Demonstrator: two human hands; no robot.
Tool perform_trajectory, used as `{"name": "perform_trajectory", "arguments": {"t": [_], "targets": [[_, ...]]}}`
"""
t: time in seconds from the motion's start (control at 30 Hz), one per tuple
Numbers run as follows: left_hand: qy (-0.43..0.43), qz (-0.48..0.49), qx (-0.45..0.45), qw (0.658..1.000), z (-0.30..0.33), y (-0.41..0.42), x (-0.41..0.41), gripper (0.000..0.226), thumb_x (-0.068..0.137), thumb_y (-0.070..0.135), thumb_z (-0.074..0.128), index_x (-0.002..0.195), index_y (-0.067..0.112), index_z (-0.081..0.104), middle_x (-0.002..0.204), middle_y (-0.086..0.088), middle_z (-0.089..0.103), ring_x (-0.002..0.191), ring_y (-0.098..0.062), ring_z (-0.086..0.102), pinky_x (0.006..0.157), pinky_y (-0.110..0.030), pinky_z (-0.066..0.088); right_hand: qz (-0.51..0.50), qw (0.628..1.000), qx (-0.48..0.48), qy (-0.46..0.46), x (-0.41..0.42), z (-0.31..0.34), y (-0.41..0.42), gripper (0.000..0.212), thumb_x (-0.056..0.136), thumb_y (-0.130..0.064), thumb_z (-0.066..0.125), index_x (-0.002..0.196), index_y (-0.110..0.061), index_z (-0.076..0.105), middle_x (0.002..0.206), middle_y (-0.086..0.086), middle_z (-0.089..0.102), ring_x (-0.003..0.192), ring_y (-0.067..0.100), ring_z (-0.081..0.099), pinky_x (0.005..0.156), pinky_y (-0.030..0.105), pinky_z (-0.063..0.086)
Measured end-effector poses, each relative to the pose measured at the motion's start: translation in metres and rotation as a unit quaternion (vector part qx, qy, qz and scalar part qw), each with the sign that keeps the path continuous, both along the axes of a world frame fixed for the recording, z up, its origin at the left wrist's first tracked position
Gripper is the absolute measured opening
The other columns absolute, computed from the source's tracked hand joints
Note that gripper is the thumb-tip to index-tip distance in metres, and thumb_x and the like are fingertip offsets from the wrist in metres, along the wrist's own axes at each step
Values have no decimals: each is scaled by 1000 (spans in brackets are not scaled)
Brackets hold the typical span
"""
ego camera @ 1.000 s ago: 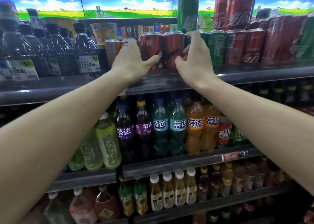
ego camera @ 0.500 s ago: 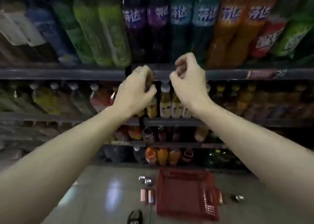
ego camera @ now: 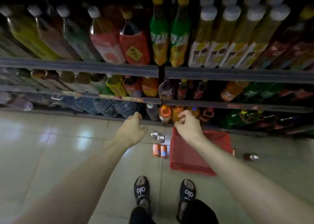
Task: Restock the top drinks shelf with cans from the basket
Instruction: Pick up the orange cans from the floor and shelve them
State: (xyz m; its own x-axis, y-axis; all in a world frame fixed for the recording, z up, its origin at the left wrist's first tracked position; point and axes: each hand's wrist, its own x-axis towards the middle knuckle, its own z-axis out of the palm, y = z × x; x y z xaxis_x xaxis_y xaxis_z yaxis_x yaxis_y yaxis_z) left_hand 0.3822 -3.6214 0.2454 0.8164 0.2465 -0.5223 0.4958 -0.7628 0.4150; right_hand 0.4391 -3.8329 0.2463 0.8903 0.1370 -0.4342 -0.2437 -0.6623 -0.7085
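Two hands in the head view, both extended low at frame centre, both empty. Left hand (ego camera: 131, 132): fingers loosely curled, nothing held. Right hand (ego camera: 188, 126): fingers curled in toward the thumb, nothing visible between them.

Red basket (ego camera: 192, 155) on the tiled floor (ego camera: 51, 147), lower centre-right of the frame, partly behind the right forearm; visible interior shows no cans. Cans lie on the floor around it:
- two orange cans (ego camera: 159, 150) lying side by side, just left of the basket;
- two silver-topped cans (ego camera: 158, 136) upright, just above the orange pair, touching each other;
- one dark can (ego camera: 251, 156) on its side, right of the basket, apart from it.
A sliver of another can shows at the basket's right edge; too small to identify.

Upper half of frame: shelves (ego camera: 78, 66) of bottled drinks (ego camera: 159, 33), blurred. Top drinks shelf out of frame.

Bottom centre: two feet in black slippers (ego camera: 141, 189) with white lettering.
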Motion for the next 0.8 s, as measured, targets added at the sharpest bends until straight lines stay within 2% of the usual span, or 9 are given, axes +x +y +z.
{"name": "perform_trajectory", "arguments": {"t": [0.07,0.17,0.3,0.4,0.5,0.57,0.63,0.7,0.8], "targets": [[20,-6,1,1000,-46,15,0,52,96,32,64,141,15,45,137,-12,59,118,-33,60,97,-41,50,17,999,-14,25,-4,-48,15,20,89,-10,67,103,-20,56,77,-10,58,88,19,62,76,27,44],[45,-26,27,998,-113,30,3,58,97,37,63,148,22,39,142,-5,58,124,-32,59,92,-39,48,34,997,-38,55,-6,-121,30,35,86,-14,73,117,-14,58,95,3,67,97,26,65,83,34,51],[50,-27,2,998,-248,42,6,71,93,29,69,155,22,35,147,-12,54,127,-36,57,104,-46,49,39,995,-60,74,-12,-259,43,39,80,-16,77,112,-8,58,99,10,66,92,29,62,69,30,41],[59,-45,6,997,-358,46,10,82,91,25,70,160,29,27,153,-12,48,136,-34,51,110,-47,47,85,990,-85,78,-11,-377,53,43,79,-15,77,118,-8,57,110,12,66,100,31,64,71,29,42],[56,-75,12,995,-468,48,15,88,91,21,72,162,34,21,157,-9,43,138,-33,49,110,-46,47,135,980,-123,85,-3,-505,67,52,69,-33,79,115,-22,58,110,4,64,102,27,66,76,30,51],[49,-88,14,995,-536,49,23,93,90,20,74,163,35,19,159,-8,40,139,-33,48,111,-47,46,153,976,-141,66,6,-573,78,61,59,-55,68,109,-23,58,107,1,63,101,25,66,81,36,56],[43,-101,1,994,-596,50,34,97,89,17,75,164,34,17,160,-9,37,142,-34,45,114,-46,43,175,971,-157,52,14,-614,91,74,63,-63,65,122,-21,53,118,5,56,111,28,59,93,40,53],[39,-119,6,992,-645,51,45,98,89,15,76,165,37,17,162,-10,34,144,-35,42,116,-46,41,190,964,-179,46,21,-650,101,74,76,-54,72,135,-20,46,129,9,51,121,34,54,100,42,49],[30,-158,28,987,-698,52,55,98,87,18,77,163,42,19,164,-11,30,145,-36,41,116,-50,41,191,960,-199,55,24,-696,105,69,75,-38,81,134,-25,47,131,7,52,122,34,56,98,41,51]]}}
